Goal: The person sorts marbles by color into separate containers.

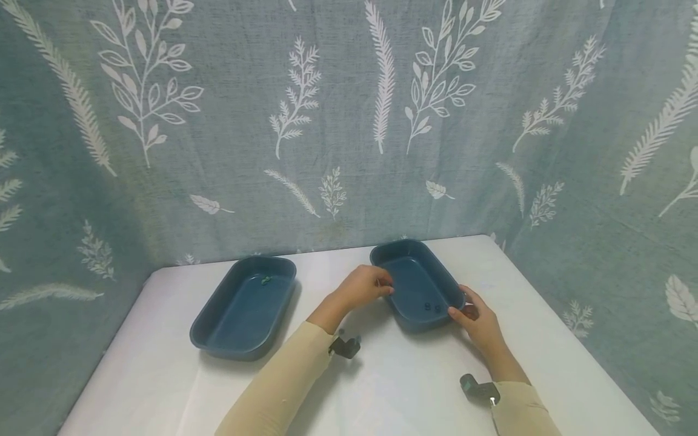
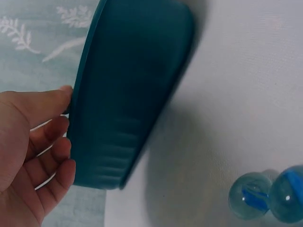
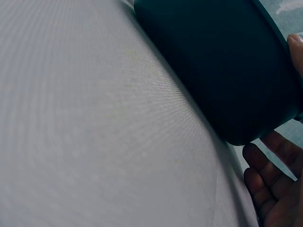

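Note:
My left hand (image 1: 366, 287) reaches over the left rim of the right-hand blue tray (image 1: 406, 284), fingers bent and fingertips inside the rim. In the left wrist view its thumb and fingers (image 2: 57, 125) meet the rim, which hides their tips; I cannot tell whether they hold anything. My right hand (image 1: 480, 321) grips the tray's near right corner, thumb at the rim. In the right wrist view its other fingers (image 3: 265, 165) lie below and beside the outer wall. Several small dark round pieces (image 1: 428, 307) lie inside the tray near that corner.
A second blue tray (image 1: 242, 309) stands to the left with a small green thing (image 1: 266, 280) in its far end. Two clear marbles with blue swirls (image 2: 253, 196) lie on the white table (image 1: 403, 387), near the left wrist. A patterned curtain (image 1: 338, 121) hangs behind.

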